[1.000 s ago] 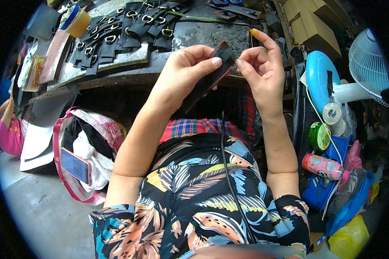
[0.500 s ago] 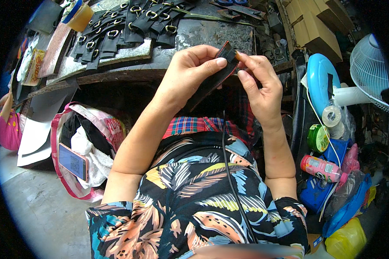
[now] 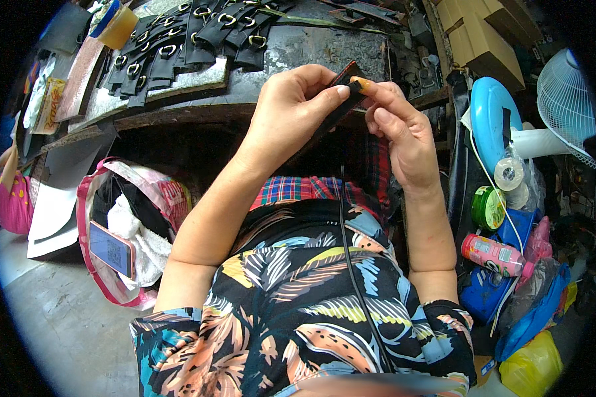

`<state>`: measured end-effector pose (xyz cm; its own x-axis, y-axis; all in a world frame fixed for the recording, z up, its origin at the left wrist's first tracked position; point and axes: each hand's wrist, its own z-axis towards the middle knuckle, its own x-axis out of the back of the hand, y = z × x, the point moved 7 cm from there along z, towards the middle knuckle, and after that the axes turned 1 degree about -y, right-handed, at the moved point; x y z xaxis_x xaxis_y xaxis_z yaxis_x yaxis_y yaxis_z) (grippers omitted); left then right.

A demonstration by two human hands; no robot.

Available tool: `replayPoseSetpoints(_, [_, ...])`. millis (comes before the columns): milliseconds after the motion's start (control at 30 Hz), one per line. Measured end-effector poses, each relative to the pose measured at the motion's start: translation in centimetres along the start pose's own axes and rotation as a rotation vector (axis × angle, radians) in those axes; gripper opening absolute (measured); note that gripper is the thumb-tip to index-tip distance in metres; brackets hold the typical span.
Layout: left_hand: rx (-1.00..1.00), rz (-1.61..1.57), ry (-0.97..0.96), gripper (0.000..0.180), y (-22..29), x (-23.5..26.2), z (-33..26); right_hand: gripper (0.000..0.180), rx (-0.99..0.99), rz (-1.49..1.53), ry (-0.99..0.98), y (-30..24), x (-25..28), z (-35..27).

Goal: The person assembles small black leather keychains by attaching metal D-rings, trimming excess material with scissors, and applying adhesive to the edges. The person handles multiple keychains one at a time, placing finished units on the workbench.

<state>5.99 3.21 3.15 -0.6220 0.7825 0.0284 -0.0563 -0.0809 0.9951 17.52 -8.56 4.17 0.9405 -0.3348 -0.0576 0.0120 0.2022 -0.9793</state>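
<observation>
- The left hand (image 3: 286,109) pinches a flat black strip with red edging (image 3: 336,115) between thumb and fingers, in the air before the front edge of the dark, worn table (image 3: 318,49); a slack pinch could let it twist or slip.
- The right hand (image 3: 402,126) grips nothing: fingers loosely curled, thumb apart from the forefinger, whose yellow-orange-smeared tip meets the strip's upper end; a stray touch could soil its face.
- Counts: one amber tub with a blue rim (image 3: 118,29), table's left end; at least ten black straps with gold-coloured metal rings (image 3: 161,70), overlapping too much for certainty; one strip in hand.
</observation>
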Motion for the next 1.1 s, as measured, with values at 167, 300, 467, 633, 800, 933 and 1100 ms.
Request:
replayPoseSetpoints(167, [-0.036, 0.095, 0.045, 0.023, 0.0, 0.7, 0.8, 0.031, 0.121, -0.209, -0.056, -2.0, -0.3, -0.2])
replayPoseSetpoints(300, [0.065, -0.387, 0.015, 0.018, -0.3, 0.6, 1.6, 0.037, 0.188, -0.229, 0.012, -3.5, 0.8, 0.7])
replayPoseSetpoints(467, [-0.012, -0.82, 0.19, 0.018, 0.2, 0.8, 2.4, 0.093, 0.007, -0.126, -0.056, -0.9, -1.3, 1.8])
replayPoseSetpoints(633, [-0.039, -0.467, 0.34, 0.027, 0.2, 2.2, 1.0, 0.086, -0.043, -0.037, -0.048, -0.1, -1.1, 3.1])
replayPoseSetpoints(800, [-0.754, 0.514, 0.489, 0.068, 6.7, 2.7, -1.7, 0.078, -0.012, -0.171, -0.07, -1.8, 1.0, 4.2])
replayPoseSetpoints(933, [-0.638, 0.664, -0.013, 0.035, 6.3, -0.3, 0.2, 0.077, 0.023, -0.091, -0.179, -3.2, 0.3, 3.8])
replayPoseSetpoints(1100, [-0.073, 0.06, -0.114, 0.02, 2.6, 0.7, 1.8, 0.06, 0.224, -0.314, 0.081, -4.6, 1.0, 3.3])
